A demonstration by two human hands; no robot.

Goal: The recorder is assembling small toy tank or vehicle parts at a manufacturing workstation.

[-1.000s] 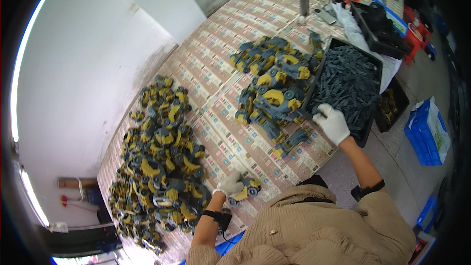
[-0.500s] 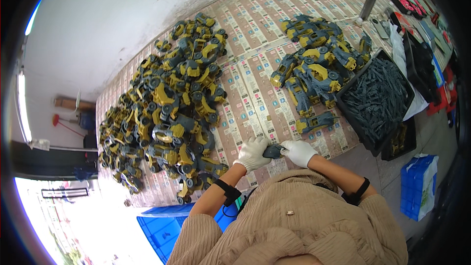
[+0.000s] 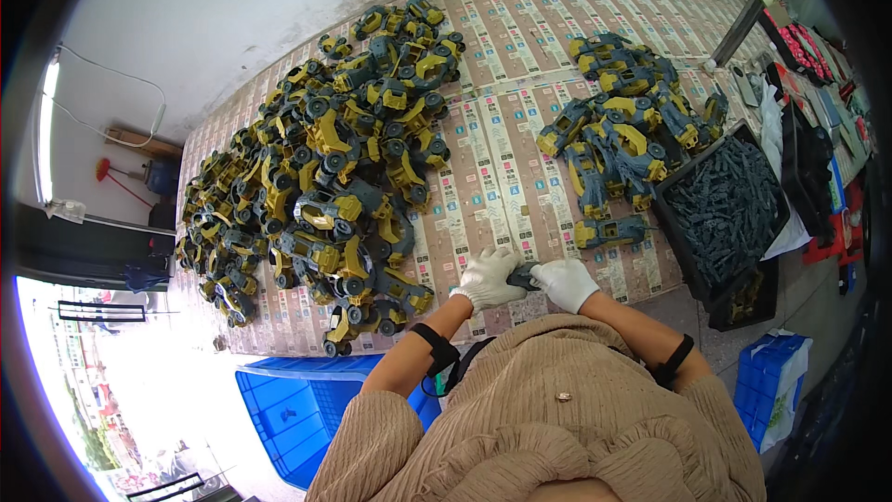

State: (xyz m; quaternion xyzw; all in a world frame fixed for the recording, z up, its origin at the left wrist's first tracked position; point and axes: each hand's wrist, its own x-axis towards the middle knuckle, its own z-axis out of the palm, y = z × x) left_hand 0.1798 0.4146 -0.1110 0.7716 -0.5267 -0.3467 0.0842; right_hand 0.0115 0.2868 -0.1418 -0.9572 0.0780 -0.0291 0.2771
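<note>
In front of my body, near the table's front edge, a small dark grey plastic toy part (image 3: 525, 276) is held between my two white-gloved hands. My left hand (image 3: 490, 280) closes round its left side. The fingers of my right hand (image 3: 565, 284) pinch its right end. Much of the part is covered by the gloves, so its full shape is hidden. Beyond my right hand lies a single yellow and grey toy vehicle (image 3: 609, 231). To the left spreads a large heap of similar toy vehicles (image 3: 339, 149).
A smaller pile of toy vehicles (image 3: 618, 144) lies at the far right of the paper-covered table (image 3: 488, 167). Beside it, a black crate (image 3: 662, 209) holds many slender dark grey parts. Blue crates (image 3: 279, 409) stand below the table, left and right (image 3: 764, 381).
The dark grey part has turned in my hands, and the gloves now cover more of it. My head view has shifted slightly; the piles lie as before.
</note>
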